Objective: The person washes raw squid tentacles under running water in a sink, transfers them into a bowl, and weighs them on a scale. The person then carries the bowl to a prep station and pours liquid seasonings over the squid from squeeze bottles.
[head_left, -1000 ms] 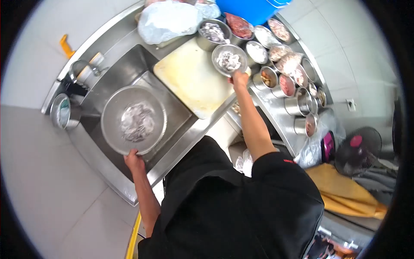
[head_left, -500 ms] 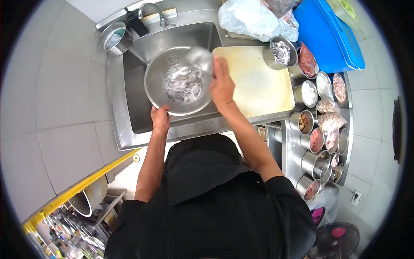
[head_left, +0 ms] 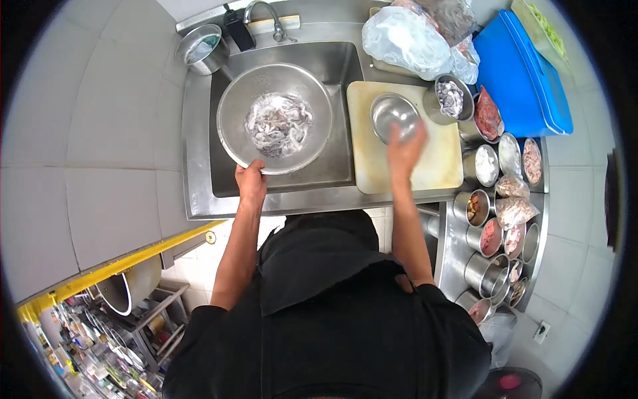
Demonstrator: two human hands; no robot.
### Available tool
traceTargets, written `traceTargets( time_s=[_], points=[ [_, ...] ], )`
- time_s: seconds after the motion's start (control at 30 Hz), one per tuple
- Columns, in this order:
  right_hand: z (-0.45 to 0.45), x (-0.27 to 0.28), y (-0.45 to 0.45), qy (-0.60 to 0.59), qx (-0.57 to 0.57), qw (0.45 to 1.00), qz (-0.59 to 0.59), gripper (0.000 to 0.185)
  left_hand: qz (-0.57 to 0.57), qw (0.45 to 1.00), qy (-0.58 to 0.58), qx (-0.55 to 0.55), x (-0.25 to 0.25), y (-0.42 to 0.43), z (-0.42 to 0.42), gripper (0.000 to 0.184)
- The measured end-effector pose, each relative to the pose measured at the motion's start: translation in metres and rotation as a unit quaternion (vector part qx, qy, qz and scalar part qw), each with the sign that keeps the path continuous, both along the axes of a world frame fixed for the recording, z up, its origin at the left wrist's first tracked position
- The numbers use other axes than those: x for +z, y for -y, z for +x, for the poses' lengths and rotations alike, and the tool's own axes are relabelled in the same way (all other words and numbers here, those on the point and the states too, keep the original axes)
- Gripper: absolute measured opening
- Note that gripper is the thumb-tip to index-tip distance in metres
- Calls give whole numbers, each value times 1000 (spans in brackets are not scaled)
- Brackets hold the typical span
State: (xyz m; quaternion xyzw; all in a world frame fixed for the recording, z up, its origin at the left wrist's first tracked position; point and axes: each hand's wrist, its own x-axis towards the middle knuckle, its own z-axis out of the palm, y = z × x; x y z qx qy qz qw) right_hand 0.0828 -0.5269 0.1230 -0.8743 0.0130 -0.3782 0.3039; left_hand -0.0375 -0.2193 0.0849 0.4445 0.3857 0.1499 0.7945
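My left hand [head_left: 251,181] grips the front rim of a large metal colander [head_left: 312,133], which is over the sink [head_left: 332,174]. Pale, greyish strips of food [head_left: 279,124] lie in a heap inside it. Above the cutting board [head_left: 375,174], my right hand [head_left: 407,149] holds a small metal bowl [head_left: 392,113] at its near edge; hand and bowl are slightly blurred. The bowl's inside looks bare. Close to the board's back right corner stands a metal pot [head_left: 435,106] with similar greyish pieces in it.
A faucet [head_left: 266,13] and a metal pot [head_left: 207,60] are behind the sink. Plastic bags [head_left: 405,43] lie behind the board. A blue bin [head_left: 518,73] stands back right. Several metal containers of food [head_left: 485,236] line the right counter.
The small bowl went from over the board to the colander, then back right over the board, its pale contents gone. My left hand stays on the colander. The view has turned.
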Motion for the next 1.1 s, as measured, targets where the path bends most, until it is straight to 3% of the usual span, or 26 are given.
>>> traceTargets(
  time_s=[0.03, 0.07, 0.1, 0.13, 0.2, 0.23, 0.3, 0.33, 0.4, 0.43, 0.47, 0.5, 0.53, 0.6, 0.63, 0.67, 0.73, 0.8, 0.87, 0.93, 1.0, 1.03, 1.1],
  points=[
    [-7, 15, -29, -140, 120, 976, 120, 46, -6, 1000, 13, 22, 13, 9, 5, 35],
    [-14, 27, -64, -269, 234, 904, 236, 47, -3, 1000, 16, 12, 16, 10, 7, 35],
    [-9, 7, -98, -293, 360, 843, 272, 42, -1, 1000, 16, 13, 17, 11, 10, 35],
    [-10, 4, -135, -226, 368, 888, 158, 41, 2, 1000, 15, 16, 18, 13, 12, 36],
    [-5, -26, -194, -233, 179, 954, -61, 45, -10, 999, 45, 12, 23, 18, 13, 37],
    [7, -44, -208, -227, 181, 955, -61, 45, -1, 999, 43, -6, 19, 17, 14, 38],
    [34, -58, -233, -212, 321, 919, -89, 62, 10, 999, 30, -30, 21, 9, 16, 36],
    [51, -54, -237, -207, 327, 918, -90, 62, 12, 999, 33, -23, 24, 5, 17, 36],
    [74, -7, -226, -468, 371, 777, -200, 68, 1, 1000, 21, -21, 35, -1, 16, 34],
    [74, 18, -225, -463, 376, 775, -207, 68, 11, 1000, 12, -23, 38, -6, 15, 32],
    [68, 42, -223, -435, 350, 813, -163, 62, 9, 1000, 15, -14, 42, -9, 15, 32],
    [57, 53, -223, -408, 322, 847, -116, 57, 8, 1000, 14, -15, 46, -10, 14, 32],
    [49, 44, -230, -405, 325, 846, -119, 57, 8, 1000, 17, -19, 49, -12, 17, 32],
    [35, -2, -244, -173, 256, 925, -221, 38, -2, 999, 30, -22, 52, -11, 24, 33],
    [43, -27, -249, -221, 319, 892, -230, 45, 9, 999, 24, -24, 54, -8, 27, 33],
    [57, -25, -248, -219, 316, 894, -231, 45, 19, 999, 19, -26, 56, -6, 30, 33],
    [78, -21, -246, -375, 392, 793, -278, 62, -1, 1000, 14, -24, 55, -11, 30, 34],
    [61, 17, -234, -361, 383, 814, -244, 66, -4, 999, 31, -13, 49, -16, 27, 35],
    [35, 31, -223, -242, 257, 886, -300, 58, -11, 999, 50, -9, 48, -18, 28, 36],
    [34, 4, -227, -233, 241, 891, -307, 56, -9, 999, 48, -2, 49, -14, 28, 35],
    [53, 3, -231, -309, 364, 857, -192, 56, -1, 999, 49, 1, 51, -11, 34, 34],
    [63, 2, -224, -366, 359, 839, -182, 52, 4, 999, 47, 1, 52, -10, 35, 33],
    [58, 40, -217, -380, 350, 841, -162, 51, 14, 999, 49, -7, 59, -9, 32, 34]
  ],
)
